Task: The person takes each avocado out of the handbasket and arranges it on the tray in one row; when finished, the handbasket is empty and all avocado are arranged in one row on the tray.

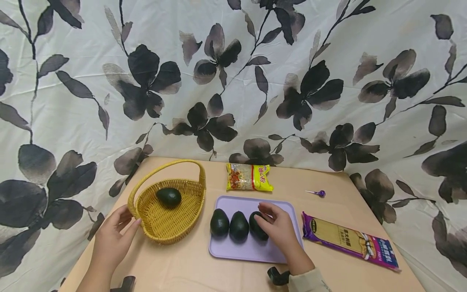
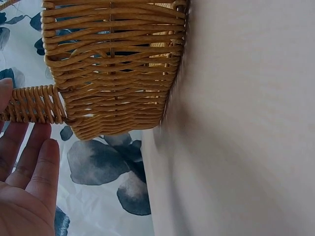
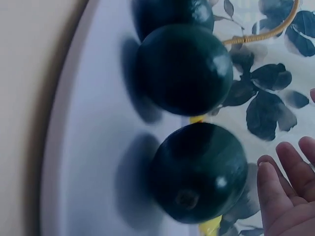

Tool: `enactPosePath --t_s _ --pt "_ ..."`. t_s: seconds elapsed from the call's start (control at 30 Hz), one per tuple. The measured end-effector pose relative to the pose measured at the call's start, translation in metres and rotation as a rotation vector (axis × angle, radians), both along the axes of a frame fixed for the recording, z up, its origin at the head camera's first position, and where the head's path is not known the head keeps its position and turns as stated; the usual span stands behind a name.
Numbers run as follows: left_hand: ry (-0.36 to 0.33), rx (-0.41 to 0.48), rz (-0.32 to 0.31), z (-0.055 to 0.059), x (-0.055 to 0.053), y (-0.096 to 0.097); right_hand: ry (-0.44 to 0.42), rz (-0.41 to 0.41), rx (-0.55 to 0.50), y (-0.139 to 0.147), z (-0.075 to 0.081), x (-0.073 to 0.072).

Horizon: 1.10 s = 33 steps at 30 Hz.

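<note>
My left hand (image 1: 111, 241) holds the base of the handle of a yellow woven basket (image 1: 164, 227), thumb on one side and fingers on the other; the left wrist view shows this grip on the wrapped handle (image 2: 34, 104). One dark green avocado (image 1: 169, 197) lies inside the basket. On a lilac tray (image 1: 248, 254) three avocados stand in a row: a left one (image 1: 219, 223), a middle one (image 1: 238, 226) and a right one (image 1: 256, 225). Over the right one hovers my right hand (image 1: 280, 229), partly hiding it. In the right wrist view its fingers (image 3: 275, 189) are spread, apart from the nearest avocado (image 3: 199, 172).
Behind the tray lies a yellow food packet (image 1: 249, 177). To the right are a small purple-handled pointed tool (image 1: 320, 193) and a long purple pasta packet (image 1: 350, 241). A floral cloth (image 1: 255, 101) hangs along the table's (image 1: 175, 267) back edge.
</note>
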<state>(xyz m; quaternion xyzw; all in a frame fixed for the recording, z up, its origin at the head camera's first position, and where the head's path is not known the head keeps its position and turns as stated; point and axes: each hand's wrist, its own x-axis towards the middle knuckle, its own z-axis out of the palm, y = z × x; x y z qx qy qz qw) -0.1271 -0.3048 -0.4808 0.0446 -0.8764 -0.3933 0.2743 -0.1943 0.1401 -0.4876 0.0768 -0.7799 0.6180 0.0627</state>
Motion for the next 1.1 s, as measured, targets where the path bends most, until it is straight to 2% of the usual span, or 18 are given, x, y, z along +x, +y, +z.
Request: enactPosePath --t_s 0.27,0.63,0.93,1.1 --pt "0.012 -0.02 0.005 0.0 -0.003 0.001 0.041 0.066 -0.035 -0.019 0.016 0.0" --pt "-0.009 -0.018 -0.004 0.0 -0.003 0.002 0.119 0.239 -0.046 -0.049 0.035 -0.009" --pt "0.014 -0.018 -0.003 -0.001 -0.001 0.0 0.113 0.353 0.009 -0.085 0.045 -0.013" --pt "-0.011 -0.015 0.011 0.0 0.0 0.0 0.113 0.391 0.052 -0.102 0.047 -0.018"
